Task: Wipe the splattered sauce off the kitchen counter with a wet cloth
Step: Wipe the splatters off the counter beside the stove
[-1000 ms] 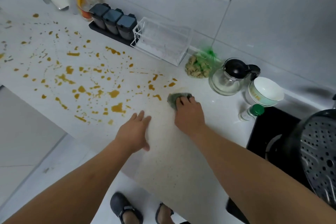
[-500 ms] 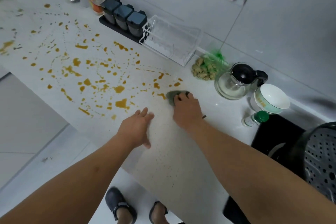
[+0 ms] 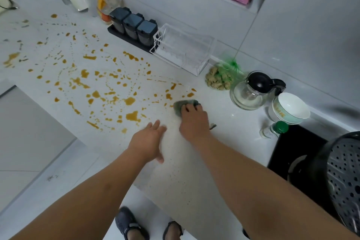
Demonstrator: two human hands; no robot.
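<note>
Brown-orange sauce lies in many splatters across the white counter, from the far left to just left of the cloth. A small grey-green cloth is pressed flat on the counter under the fingers of my right hand, at the right edge of the splatter. Most of the cloth is hidden by the hand; a corner sticks out by the wrist. My left hand rests flat on the counter's front edge, fingers apart, holding nothing.
Along the wall stand a yellow-capped bottle, three dark spice jars, a clear plastic box, ginger in a green net, a glass teapot, stacked bowls and a green-capped jar. A black hob and perforated steamer are right.
My right hand has slid the cloth slightly left toward the nearest drops. The camera has tilted, shifting the scene right and down. My left hand stays on the counter edge.
</note>
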